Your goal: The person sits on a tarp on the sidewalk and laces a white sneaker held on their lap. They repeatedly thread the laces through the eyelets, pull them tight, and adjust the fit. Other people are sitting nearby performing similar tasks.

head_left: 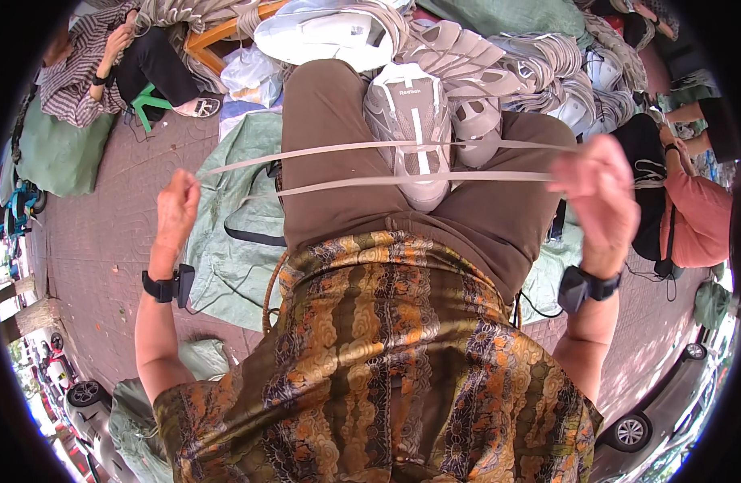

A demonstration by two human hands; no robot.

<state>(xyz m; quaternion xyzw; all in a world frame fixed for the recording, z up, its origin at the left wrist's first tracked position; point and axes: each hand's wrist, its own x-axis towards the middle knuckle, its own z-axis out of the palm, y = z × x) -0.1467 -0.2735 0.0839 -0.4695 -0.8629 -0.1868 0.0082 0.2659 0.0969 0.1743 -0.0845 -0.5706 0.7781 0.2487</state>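
A flat beige shoelace stretches in two strands across my lap, slightly blurred. At the left, my left hand is closed in a pinch at the end of the upper strand. Both strands run into my right hand, which is smeared by motion but closed around them. Beneath the strands a grey-brown sneaker with a white tongue rests between my thighs, toe toward me. Beside it lies a second grey-brown shoe piece, partly covered by the upper strand.
Shoe uppers and bundled laces pile up beyond my knees. A white plastic bag sits left of them. Green sheeting covers the paving under me. One person sits at far left, another at right. A car stands behind.
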